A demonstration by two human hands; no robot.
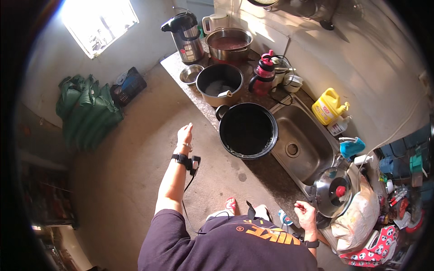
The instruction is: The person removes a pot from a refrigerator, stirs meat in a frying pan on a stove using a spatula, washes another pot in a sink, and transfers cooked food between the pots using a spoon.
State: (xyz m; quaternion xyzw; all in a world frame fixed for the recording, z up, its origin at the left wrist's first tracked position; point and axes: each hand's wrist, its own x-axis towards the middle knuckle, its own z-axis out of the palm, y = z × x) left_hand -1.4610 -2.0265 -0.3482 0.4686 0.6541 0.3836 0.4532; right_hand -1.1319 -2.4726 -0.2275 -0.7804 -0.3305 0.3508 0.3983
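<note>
My left hand (185, 134) reaches out over the floor, left of the counter's front edge. It holds nothing visible, its fingers loosely extended. Low on the right, my right hand (306, 214) hangs beside the glass lid (333, 192), fingers loosely bent, with nothing visible in it. I cannot tell whether it touches the counter edge. Ahead of me a large black pot (248, 130) with a dark interior stands between the counter edge and the steel sink (303, 149). Behind it is an inner cooking pot (219, 84) with a light handle-like object (224, 94) across its near rim.
The stone counter (264, 176) runs diagonally. Farther back stand an air pot (185, 37), a steel pot (229, 44), a steel bowl (191, 74) and a pink bottle (263, 74). A yellow jug (328, 106) is behind the sink. Green sacks (88, 111) and a dark crate (129, 87) lie left.
</note>
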